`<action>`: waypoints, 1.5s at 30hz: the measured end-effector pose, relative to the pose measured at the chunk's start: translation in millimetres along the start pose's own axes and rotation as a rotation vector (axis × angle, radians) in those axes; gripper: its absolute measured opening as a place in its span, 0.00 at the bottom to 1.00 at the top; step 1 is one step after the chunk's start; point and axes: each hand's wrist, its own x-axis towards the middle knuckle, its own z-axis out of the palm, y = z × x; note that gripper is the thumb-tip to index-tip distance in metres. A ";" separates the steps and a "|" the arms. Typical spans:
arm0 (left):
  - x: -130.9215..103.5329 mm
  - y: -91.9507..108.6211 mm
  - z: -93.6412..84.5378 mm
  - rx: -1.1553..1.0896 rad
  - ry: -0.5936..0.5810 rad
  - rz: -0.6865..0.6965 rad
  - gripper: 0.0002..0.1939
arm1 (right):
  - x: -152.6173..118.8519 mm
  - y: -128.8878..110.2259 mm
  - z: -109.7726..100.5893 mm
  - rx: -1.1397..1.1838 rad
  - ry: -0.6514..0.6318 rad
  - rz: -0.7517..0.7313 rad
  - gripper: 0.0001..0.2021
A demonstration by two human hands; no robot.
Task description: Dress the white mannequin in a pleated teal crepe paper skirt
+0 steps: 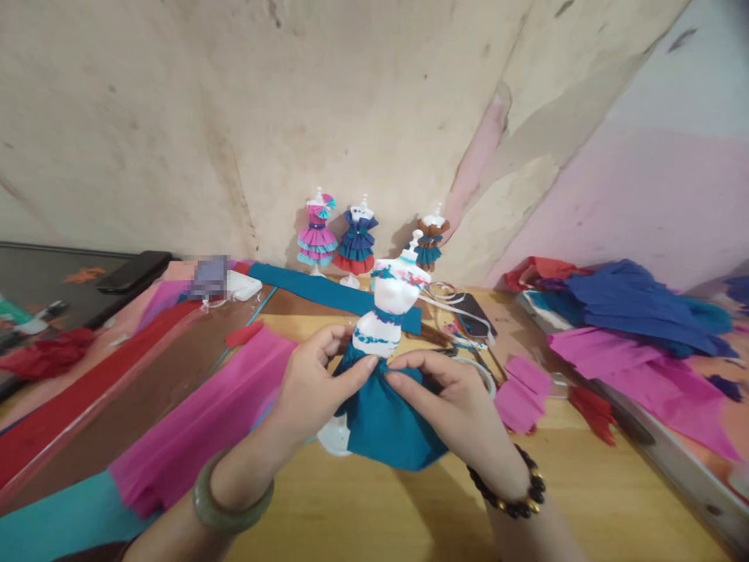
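Observation:
A small white dress form [398, 298] stands tilted in front of me, with teal and pink smears at its chest, waist and hips. Around its lower part hangs a teal crepe paper skirt [392, 425], gathered at the top edge. My left hand [316, 375] pinches the skirt's upper edge at the left of the form. Fingers and thumb of my right hand [445, 390] are closed on the same edge near the front middle. Part of the form's white base [335, 437] shows under the skirt at the left; the rest is hidden.
Three dressed mini forms stand by the wall, one in a pink dress [317, 234]. Pink crepe paper [204, 414] and a red strip [99, 367] lie at left. A phone [473, 316] lies behind my right hand. Blue crepe paper [637, 308] is heaped in a tray at right.

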 end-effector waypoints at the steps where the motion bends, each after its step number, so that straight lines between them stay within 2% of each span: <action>1: -0.1 0.4 0.0 -0.004 0.003 0.004 0.12 | -0.1 2.4 1.7 0.016 0.019 0.022 0.04; 8: -0.3 0.1 -0.5 -0.041 0.008 -0.001 0.10 | -0.3 5.4 8.8 0.094 0.063 0.053 0.04; 14: 1.5 -1.4 0.3 -0.043 0.042 0.003 0.11 | -1.0 1.5 8.5 0.177 0.001 -0.061 0.05; 18: 0.8 1.1 0.5 -0.038 0.031 0.023 0.10 | 1.1 2.6 9.3 0.211 0.012 -0.140 0.07; 25: -0.5 0.8 0.8 0.003 0.030 0.039 0.10 | 1.9 3.5 6.5 0.114 0.108 -0.051 0.04; 31: -0.6 -1.4 0.8 -0.009 0.071 0.048 0.11 | 1.1 -0.4 7.4 0.079 0.105 -0.138 0.03; 35: -0.9 -0.3 0.2 -0.008 0.101 0.040 0.11 | -0.6 -2.0 8.6 0.060 0.094 -0.039 0.03; 38: -0.8 -0.7 -0.5 0.003 0.106 0.048 0.12 | 0.3 -2.4 8.7 0.033 0.098 0.057 0.08; 40: -0.9 -0.6 -0.6 0.016 0.098 0.056 0.11 | 1.4 -3.1 8.7 0.025 0.088 0.071 0.09; 45: -2.0 2.2 0.5 0.037 0.102 0.061 0.11 | 1.5 -4.9 8.2 0.040 0.039 0.064 0.03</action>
